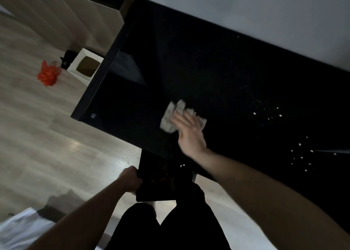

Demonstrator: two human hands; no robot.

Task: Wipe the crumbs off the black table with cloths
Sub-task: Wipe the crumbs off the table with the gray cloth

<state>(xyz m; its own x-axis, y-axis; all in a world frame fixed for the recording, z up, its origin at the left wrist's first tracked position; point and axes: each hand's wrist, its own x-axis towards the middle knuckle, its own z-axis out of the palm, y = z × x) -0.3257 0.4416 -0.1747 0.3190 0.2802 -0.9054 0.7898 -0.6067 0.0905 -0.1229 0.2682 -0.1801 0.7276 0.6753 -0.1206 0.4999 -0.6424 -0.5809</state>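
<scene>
Right hand (190, 134) presses flat on the cloth (171, 117) mid-table, fingers straight. Left hand (130, 181) grips a dark tray (159, 183) at the near edge of the black table (189, 60). Crumbs (269, 113) lie to the cloth's right, right hand nearer.

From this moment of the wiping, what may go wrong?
The tray held by the left hand sits low at the table edge, so swept crumbs may miss it and reach the floor. The right hand lies flat on a bunched cloth, which may pass over the scattered crumbs.
</scene>
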